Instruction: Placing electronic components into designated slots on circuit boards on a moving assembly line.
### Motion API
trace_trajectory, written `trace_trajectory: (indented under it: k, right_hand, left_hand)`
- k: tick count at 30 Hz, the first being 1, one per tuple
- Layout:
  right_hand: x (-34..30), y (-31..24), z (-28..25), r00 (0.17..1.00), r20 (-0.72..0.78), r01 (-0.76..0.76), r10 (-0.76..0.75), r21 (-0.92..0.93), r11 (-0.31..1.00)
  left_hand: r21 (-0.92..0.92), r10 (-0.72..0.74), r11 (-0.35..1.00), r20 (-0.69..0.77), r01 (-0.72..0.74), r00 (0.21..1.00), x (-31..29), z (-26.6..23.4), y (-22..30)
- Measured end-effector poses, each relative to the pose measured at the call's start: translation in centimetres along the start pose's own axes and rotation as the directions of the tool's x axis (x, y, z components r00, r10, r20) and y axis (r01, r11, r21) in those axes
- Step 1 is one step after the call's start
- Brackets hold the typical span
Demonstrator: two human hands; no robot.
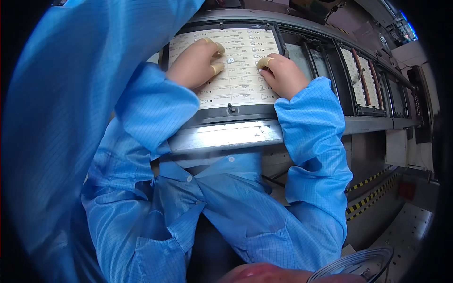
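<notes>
A pale panel (240,86) with rows of printed markings lies in a dark frame (255,110). My left hand (194,62) reaches over its left half, with pale yellow finger cots on the fingertips. Thumb and forefinger stand apart, and nothing shows between them. Just right of these fingertips, a small white part (230,60) rests on the panel. At the panel's right side, my right hand (284,76) also wears finger cots. Its thumb and forefinger pinch at the surface, around what looks like a tiny white part (259,70), mostly hidden.
A metal rail (226,137) runs along the near edge, in front of my body. Farther right on the line sits another framed panel (355,78) with reddish-brown bars. Blue cloth (52,118) fills the left side. Black and yellow floor tape (373,194) shows lower right.
</notes>
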State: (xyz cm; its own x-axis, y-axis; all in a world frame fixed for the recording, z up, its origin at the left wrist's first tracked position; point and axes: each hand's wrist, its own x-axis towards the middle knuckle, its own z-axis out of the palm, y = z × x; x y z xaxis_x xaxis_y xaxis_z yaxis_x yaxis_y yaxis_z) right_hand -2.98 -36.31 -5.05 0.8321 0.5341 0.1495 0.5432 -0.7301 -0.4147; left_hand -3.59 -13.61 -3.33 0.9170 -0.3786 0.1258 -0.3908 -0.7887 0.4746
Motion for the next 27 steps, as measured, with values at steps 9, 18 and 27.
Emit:
trace_trajectory:
  k: [9,18,27]
  right_hand:
    - [0.4,0.1,0.6,0.99,-0.009,0.138,-0.14,-0.116,0.984]
    - [3.0,-2.2,0.4,0.971,0.126,0.208,-0.201,-0.04,0.977]
    - [3.3,-2.2,1.5,0.993,0.044,0.11,-0.11,-0.004,0.994]
  left_hand:
    - [-0.056,-0.046,0.997,0.054,0.049,0.997,1.1,1.3,0.2]
    - [-0.173,-0.102,0.979,0.03,0.106,0.994,-2.0,-2.4,-0.3]
    - [-0.03,-0.062,0.998,0.034,0.063,0.997,-4.5,-3.1,-2.5]
